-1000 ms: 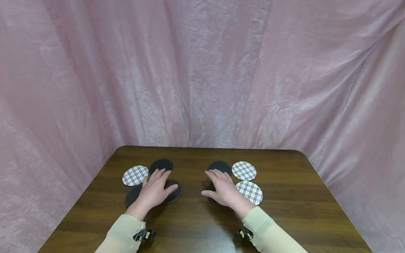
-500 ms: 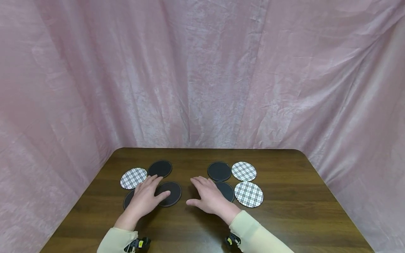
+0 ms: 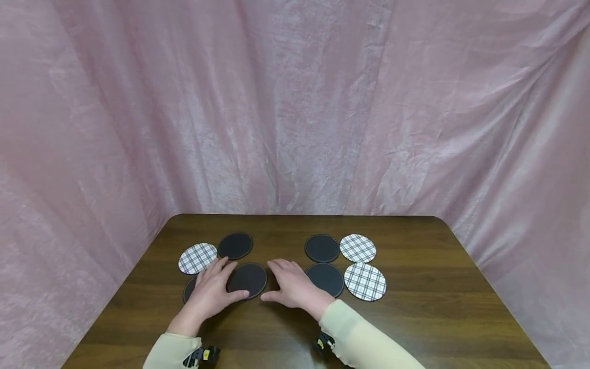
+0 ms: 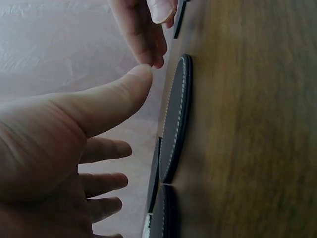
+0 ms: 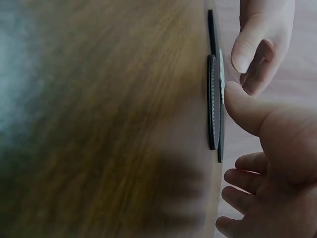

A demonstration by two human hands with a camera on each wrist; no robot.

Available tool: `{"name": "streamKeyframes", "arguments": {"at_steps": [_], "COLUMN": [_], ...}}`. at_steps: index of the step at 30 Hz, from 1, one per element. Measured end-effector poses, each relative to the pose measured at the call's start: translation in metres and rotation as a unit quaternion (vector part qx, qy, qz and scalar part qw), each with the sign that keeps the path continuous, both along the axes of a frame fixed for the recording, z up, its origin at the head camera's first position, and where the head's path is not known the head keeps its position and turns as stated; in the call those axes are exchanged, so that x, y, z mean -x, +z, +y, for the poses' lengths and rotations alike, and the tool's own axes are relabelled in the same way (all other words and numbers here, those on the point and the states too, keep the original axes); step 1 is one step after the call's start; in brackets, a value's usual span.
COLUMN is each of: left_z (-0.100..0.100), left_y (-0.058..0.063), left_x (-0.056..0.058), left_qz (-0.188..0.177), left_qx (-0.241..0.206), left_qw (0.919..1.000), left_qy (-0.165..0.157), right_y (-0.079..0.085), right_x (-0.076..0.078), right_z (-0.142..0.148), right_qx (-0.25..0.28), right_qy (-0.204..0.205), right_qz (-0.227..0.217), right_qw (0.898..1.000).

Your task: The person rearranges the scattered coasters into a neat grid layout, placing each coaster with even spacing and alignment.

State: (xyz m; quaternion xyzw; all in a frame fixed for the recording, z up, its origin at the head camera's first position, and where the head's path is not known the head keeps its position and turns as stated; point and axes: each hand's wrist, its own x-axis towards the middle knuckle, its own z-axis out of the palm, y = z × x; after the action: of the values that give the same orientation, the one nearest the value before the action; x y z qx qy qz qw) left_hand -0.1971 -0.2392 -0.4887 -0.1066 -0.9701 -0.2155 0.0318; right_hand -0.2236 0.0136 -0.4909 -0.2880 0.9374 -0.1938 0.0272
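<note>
Flat round coasters lie in two groups on the table. In the head view, my left hand [image 3: 210, 291] hovers with fingers spread, left of a black coaster [image 3: 249, 279] and partly covering another black coaster [image 3: 189, 290]. My right hand [image 3: 293, 287] hovers at that first coaster's right side, its thumb apart from the fingers. The left wrist view shows white stitching round a black coaster [image 4: 176, 119], with the left thumb off it. Neither hand holds anything. Behind sit a plaid coaster [image 3: 197, 258] and a black coaster [image 3: 235, 245].
The right group has a back black coaster [image 3: 322, 248], a front black coaster [image 3: 325, 279], a back plaid coaster [image 3: 358, 248] and a front plaid coaster [image 3: 365, 281]. The brown wooden table [image 3: 442, 307] ends before a pink curtain [image 3: 295, 113].
My right hand has moved left, off the black coasters of the right group, to the front black coaster of the left group. My left hand has drawn slightly back and left. The coasters stay put.
</note>
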Motion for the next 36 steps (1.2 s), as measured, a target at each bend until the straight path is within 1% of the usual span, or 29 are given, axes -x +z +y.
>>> {"name": "streamKeyframes", "arguments": {"at_steps": [5, 14, 17, 18, 24, 25, 31, 33, 36], "left_z": [-0.002, -0.002, -0.003, -0.004, -0.006, -0.005, -0.008, -0.009, -0.008], "left_y": [-0.003, -0.004, -0.005, -0.008, -0.008, -0.005, -0.010, -0.010, -0.008], "left_x": [0.003, 0.004, 0.005, 0.005, 0.007, 0.007, 0.007, 0.006, 0.007], "left_qz": [-0.018, -0.029, -0.028, -0.021, -0.010, -0.016, -0.023, -0.023, -0.014], "left_qx": [0.009, 0.015, 0.019, 0.017, 0.029, 0.033, 0.036, 0.042, 0.047], "left_qw": [0.9998, 0.9995, 0.9994, 0.9996, 0.9995, 0.9993, 0.9989, 0.9986, 0.9985], "left_qy": [-0.004, 0.002, 0.001, 0.000, 0.003, 0.006, 0.020, 0.022, 0.025], "right_y": [-0.003, -0.007, -0.009, -0.009, -0.007, -0.006, -0.010, -0.010, -0.007], "right_x": [0.008, 0.019, 0.021, 0.021, 0.024, 0.025, 0.027, 0.027, 0.028], "right_z": [-0.005, -0.010, -0.012, -0.013, -0.016, -0.017, -0.021, -0.023, -0.024], "right_qx": [-0.011, -0.029, -0.035, -0.036, -0.035, -0.036, -0.035, -0.035, -0.033], "right_qy": [0.004, 0.012, 0.013, 0.014, 0.018, 0.018, 0.022, 0.021, 0.020], "right_qz": [-0.006, -0.014, -0.016, -0.016, -0.015, -0.013, -0.008, -0.004, 0.008], "right_qw": [1.000, 0.999, 0.999, 0.999, 0.999, 0.999, 0.999, 0.999, 0.999]}}
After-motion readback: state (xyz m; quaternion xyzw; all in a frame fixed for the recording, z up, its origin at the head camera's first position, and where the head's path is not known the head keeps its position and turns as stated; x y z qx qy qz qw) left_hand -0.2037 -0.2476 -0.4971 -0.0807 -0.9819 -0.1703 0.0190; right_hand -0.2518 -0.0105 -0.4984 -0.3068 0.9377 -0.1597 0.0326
